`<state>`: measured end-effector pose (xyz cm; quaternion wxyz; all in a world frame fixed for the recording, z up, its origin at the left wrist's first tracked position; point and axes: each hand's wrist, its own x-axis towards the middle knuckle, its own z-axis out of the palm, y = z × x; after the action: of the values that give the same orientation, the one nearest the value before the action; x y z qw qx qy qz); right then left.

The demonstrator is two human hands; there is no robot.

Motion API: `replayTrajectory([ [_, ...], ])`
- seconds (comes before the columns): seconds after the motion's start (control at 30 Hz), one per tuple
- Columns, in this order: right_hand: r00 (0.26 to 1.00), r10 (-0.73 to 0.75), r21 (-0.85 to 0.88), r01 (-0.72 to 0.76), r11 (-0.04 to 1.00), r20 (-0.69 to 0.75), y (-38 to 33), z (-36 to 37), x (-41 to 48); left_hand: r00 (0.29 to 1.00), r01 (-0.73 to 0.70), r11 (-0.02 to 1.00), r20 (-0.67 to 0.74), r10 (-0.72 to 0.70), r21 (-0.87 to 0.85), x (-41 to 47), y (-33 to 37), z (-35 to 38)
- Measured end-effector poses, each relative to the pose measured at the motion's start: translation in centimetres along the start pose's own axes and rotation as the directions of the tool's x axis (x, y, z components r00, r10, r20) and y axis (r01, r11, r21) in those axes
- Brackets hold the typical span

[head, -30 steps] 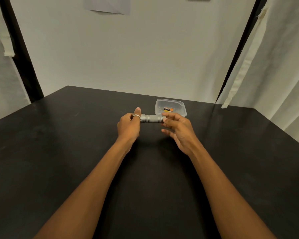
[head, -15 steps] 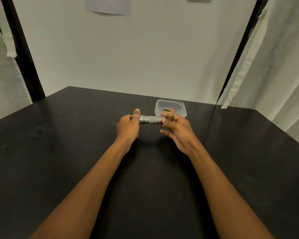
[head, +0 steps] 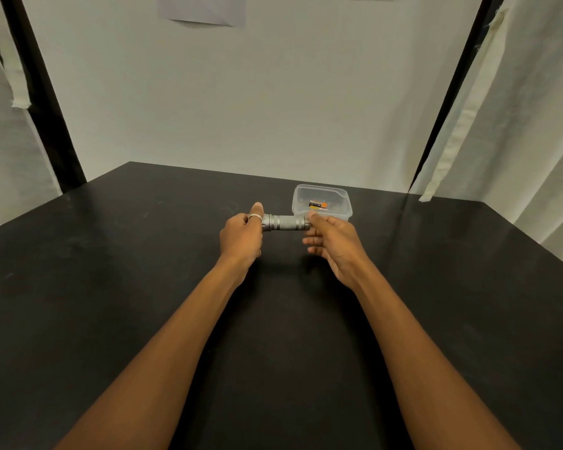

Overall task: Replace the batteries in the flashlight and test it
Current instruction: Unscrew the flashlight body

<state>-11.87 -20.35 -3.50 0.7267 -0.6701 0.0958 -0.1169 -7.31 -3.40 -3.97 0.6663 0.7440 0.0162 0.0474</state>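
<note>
A grey metal flashlight [head: 285, 222] is held level above the black table [head: 111, 287], its length running left to right. My left hand [head: 241, 235], with a ring on the thumb, grips the flashlight's left end. My right hand [head: 330, 241] pinches the right end between thumb and forefinger, the other fingers spread loosely below. Just behind stands a clear plastic tub [head: 345, 203] with an orange-and-black battery [head: 318, 205] lying in it. The flashlight's head is hidden inside my left fist.
The table runs wide on both sides and toward me. White curtains [head: 517, 125] hang at the right and left, with black posts [head: 46, 108] at the back corners. A white wall closes the far edge.
My right hand's fingers have shifted at the flashlight's right end, and the thumb and forefinger now close on the tip. My left hand and the flashlight stay in place.
</note>
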Motion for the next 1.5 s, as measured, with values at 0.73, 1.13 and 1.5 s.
replayTrajectory([
  [0.73, 0.996, -0.047, 0.036, 0.045, 0.998, 0.071, -0.06, -0.21, -0.13, 1.000, 0.009, 1.000, 0.007, -0.009, -0.009, 0.40, -0.15, 0.16],
  [1.13, 0.994, -0.052, 0.096, 0.043, 0.994, 0.095, -0.22, -0.56, -0.27, 1.000, 0.011, 1.000, 0.011, -0.011, -0.007, 0.36, -0.19, 0.16],
  [1.5, 0.997, -0.072, 0.037, 0.071, 0.997, 0.033, 0.02, -0.54, -0.19, 1.000, -0.002, 1.000, 0.011, 0.002, -0.005, 0.45, -0.35, 0.17],
])
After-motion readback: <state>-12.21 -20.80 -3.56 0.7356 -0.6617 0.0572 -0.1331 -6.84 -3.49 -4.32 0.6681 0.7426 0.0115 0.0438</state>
